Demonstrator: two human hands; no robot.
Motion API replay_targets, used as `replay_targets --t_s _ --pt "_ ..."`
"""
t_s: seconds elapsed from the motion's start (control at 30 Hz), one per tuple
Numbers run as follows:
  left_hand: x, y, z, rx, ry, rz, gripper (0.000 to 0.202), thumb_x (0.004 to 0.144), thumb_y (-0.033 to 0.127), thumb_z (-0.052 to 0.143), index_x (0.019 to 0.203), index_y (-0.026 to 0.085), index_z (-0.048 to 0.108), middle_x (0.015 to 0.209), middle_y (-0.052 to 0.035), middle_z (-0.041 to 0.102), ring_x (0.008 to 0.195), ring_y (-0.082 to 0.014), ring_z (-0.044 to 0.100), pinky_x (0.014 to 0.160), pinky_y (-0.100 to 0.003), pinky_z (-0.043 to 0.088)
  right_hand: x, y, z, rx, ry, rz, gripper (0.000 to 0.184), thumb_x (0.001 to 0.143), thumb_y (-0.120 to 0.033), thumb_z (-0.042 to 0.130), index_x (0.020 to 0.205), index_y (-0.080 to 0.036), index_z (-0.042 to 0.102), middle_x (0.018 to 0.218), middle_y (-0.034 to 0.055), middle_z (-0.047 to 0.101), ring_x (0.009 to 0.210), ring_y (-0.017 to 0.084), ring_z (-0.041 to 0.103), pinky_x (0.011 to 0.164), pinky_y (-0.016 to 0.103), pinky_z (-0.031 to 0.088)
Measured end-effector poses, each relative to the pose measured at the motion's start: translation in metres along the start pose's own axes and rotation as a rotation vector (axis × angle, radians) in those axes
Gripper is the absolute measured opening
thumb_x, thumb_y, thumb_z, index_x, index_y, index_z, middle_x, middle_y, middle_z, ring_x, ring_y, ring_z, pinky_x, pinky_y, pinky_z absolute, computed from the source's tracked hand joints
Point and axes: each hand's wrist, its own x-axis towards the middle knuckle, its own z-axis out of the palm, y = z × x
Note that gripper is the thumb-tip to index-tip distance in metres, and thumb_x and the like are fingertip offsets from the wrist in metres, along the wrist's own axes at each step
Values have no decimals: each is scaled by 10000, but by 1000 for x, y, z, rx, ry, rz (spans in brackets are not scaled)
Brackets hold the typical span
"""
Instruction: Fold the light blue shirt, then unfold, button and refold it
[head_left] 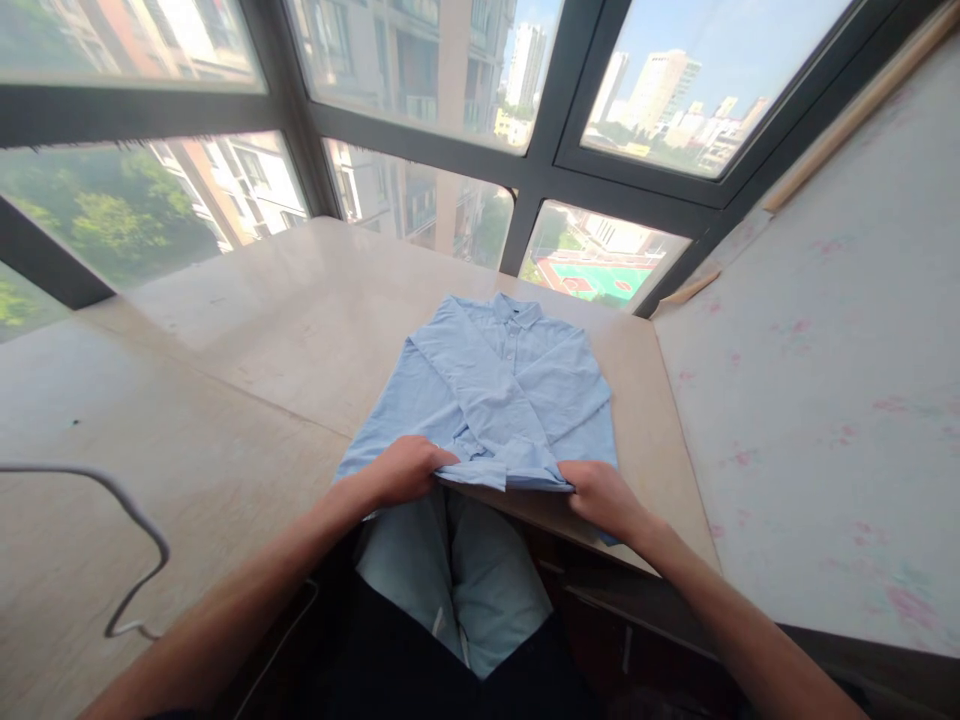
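A light blue button-up shirt (pixel 506 385) lies front side up, its collar toward the windows. Both sleeves are laid across the front and cross near the middle. My left hand (pixel 409 468) is closed on the lower hem, left of centre. Further right, my right hand (pixel 600 492) grips the same hem, thumb on top. Between the two hands the hem edge is lifted and folded a little, at the near edge of the tabletop. The fingers under the cloth are hidden.
The shirt rests on a pale beige tabletop (pixel 225 350) with a seam across it. A white cable (pixel 142 520) curls at the left. Dark-framed windows (pixel 427 130) stand behind, and a floral-papered wall (pixel 810 400) borders the right side. My legs (pixel 457 570) are below the near edge.
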Motion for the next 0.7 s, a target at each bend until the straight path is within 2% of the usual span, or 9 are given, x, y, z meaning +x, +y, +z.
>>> replay_targets --t_s 0.13,0.27,0.43,0.57,0.7 --pt "-2 6 -15 -61 -10 -43 274 783 78 478 889 238 675 925 -13 742 928 -209 676 752 -243 420 6 1 -20 117 -39 -11 214 688 -71 440 705 -185 620 780 60 717 758 190 623 643 251 320" --pt "-5 7 -20 -76 10 -52 273 804 89 458 886 233 675 925 -19 742 930 -212 676 737 -246 411 5 -3 -27 66 -25 -5 212 686 -71 443 715 -187 617 785 61 714 756 188 613 631 255 296" --pt "-19 9 -12 -14 22 -39 294 742 46 469 853 234 666 853 -17 730 864 -198 669 756 -254 418 -9 -14 -14 -45 21 -78 257 661 -30 422 746 -186 609 815 69 707 748 183 601 618 274 269" --pt "-33 16 -1 0 29 33 324 694 11 487 857 235 655 807 -14 715 857 -185 661 843 -266 436 -24 -16 -2 3 -4 -178 262 659 -12 415 731 -184 599 788 55 688 720 171 594 613 264 285" --pt "-45 27 4 -5 67 118 331 692 1 483 871 229 644 863 -24 717 903 -183 659 955 -300 425 -37 -19 -4 46 -29 -242 304 634 3 406 752 -191 608 811 44 693 732 167 603 612 260 290"
